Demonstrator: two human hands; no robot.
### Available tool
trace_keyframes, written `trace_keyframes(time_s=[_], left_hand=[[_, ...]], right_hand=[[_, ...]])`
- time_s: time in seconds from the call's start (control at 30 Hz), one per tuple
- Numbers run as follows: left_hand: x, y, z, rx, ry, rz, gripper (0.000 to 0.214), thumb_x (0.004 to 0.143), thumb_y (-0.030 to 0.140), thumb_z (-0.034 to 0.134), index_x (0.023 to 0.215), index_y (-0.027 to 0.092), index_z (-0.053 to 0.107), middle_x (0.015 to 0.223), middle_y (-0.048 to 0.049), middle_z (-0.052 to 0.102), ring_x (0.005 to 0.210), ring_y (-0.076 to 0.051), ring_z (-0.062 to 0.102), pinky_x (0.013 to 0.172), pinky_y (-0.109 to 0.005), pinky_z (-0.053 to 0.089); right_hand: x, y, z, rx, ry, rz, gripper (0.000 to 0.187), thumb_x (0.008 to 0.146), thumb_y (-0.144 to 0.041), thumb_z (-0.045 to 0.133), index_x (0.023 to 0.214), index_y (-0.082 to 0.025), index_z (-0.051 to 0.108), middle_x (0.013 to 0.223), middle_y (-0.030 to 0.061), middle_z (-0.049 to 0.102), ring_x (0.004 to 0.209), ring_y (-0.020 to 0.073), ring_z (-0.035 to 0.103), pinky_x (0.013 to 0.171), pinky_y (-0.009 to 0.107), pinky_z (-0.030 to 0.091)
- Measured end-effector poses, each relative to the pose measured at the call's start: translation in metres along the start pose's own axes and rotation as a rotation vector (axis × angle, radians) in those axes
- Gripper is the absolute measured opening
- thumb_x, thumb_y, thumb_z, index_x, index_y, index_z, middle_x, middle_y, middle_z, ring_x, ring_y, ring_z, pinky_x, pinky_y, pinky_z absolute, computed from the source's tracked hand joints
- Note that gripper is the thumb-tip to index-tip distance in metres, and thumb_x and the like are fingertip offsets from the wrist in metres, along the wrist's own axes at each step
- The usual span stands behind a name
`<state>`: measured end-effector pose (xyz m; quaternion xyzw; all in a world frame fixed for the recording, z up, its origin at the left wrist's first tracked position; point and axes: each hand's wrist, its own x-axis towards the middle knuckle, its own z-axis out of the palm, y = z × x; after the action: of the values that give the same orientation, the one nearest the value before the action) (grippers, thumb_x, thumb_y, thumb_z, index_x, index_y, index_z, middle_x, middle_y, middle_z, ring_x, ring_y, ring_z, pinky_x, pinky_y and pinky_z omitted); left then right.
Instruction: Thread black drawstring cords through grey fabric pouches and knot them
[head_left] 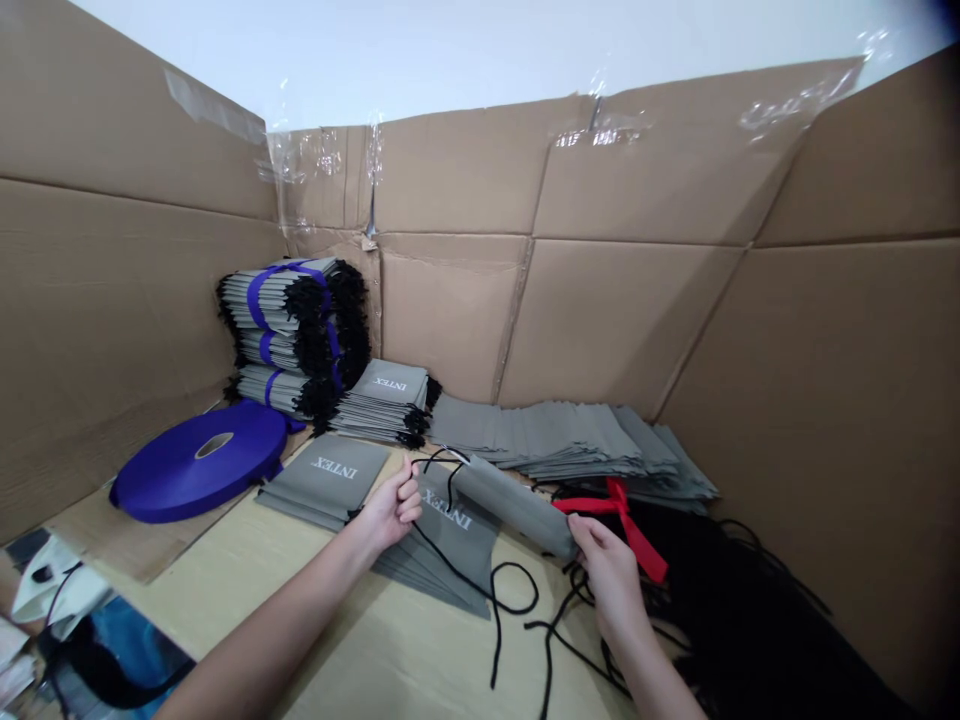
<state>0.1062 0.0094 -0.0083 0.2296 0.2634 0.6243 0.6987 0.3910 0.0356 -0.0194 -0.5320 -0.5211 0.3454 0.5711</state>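
My right hand (600, 560) pinches the near right end of a grey fabric pouch (517, 505), which is held up at a slant above the table. My left hand (394, 510) is closed on a black cord (435, 462) that runs to the pouch's far left end. A long tail of the cord hangs below my left hand and curls over the table. Under the held pouch lies a fanned pile of grey pouches (435, 560) printed INTEX. Left of my left hand is a flat stack of printed pouches (330, 475).
A purple ribbon roll (165, 465) lies at the left. Behind it stand bundles of corded pouches (277, 335) and a smaller stack (382, 405). Grey pouches (547, 435) spread along the back. At right are black cords (735, 610) and a red strip (630, 530). Cardboard walls (450, 300) enclose the table.
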Motion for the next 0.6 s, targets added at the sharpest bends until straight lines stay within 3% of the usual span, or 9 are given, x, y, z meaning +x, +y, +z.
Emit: trace_keyframes(time_s=[0.2, 0.37, 0.5, 0.6], left_hand=[[-0.005, 0.002, 0.004, 0.134, -0.080, 0.074, 0.022, 0.081, 0.039, 0.060, 0.083, 0.022, 0.045, 0.044, 0.0121, 0.008, 0.034, -0.005, 0.006, 0.033, -0.014, 0.009], [-0.007, 0.004, 0.009, 0.349, -0.112, 0.090, 0.032, 0.078, 0.039, 0.063, 0.099, 0.018, 0.052, 0.049, 0.0109, 0.034, 0.032, -0.002, 0.022, 0.035, -0.015, 0.024], [-0.005, -0.001, 0.010, 0.459, -0.038, 0.213, 0.042, 0.077, 0.040, 0.063, 0.112, 0.023, 0.045, 0.057, 0.0091, 0.045, 0.032, -0.001, 0.025, 0.033, -0.014, 0.018], [-0.006, -0.005, 0.012, 0.628, -0.025, 0.324, 0.037, 0.078, 0.044, 0.059, 0.106, 0.021, 0.051, 0.067, 0.0050, 0.052, 0.034, -0.002, 0.030, 0.033, -0.016, 0.019]], right_hand=[[0.003, -0.002, -0.005, 0.050, 0.037, 0.029, 0.042, 0.060, -0.056, 0.061, 0.067, -0.015, 0.065, 0.063, 0.0038, 0.062, 0.055, 0.0171, 0.052, 0.049, 0.027, 0.041], [0.006, -0.003, -0.009, -0.024, 0.012, -0.011, 0.040, 0.059, -0.055, 0.062, 0.064, -0.015, 0.066, 0.058, 0.0022, 0.059, 0.053, 0.0161, 0.049, 0.047, 0.025, 0.037], [0.003, -0.006, -0.006, -0.119, -0.042, -0.069, 0.036, 0.063, -0.052, 0.060, 0.062, -0.016, 0.066, 0.058, 0.0016, 0.058, 0.055, 0.0168, 0.048, 0.049, 0.026, 0.035], [0.000, -0.009, -0.005, -0.181, -0.069, -0.107, 0.035, 0.065, -0.051, 0.059, 0.063, -0.017, 0.066, 0.062, 0.0024, 0.061, 0.060, 0.0187, 0.050, 0.054, 0.027, 0.036]])
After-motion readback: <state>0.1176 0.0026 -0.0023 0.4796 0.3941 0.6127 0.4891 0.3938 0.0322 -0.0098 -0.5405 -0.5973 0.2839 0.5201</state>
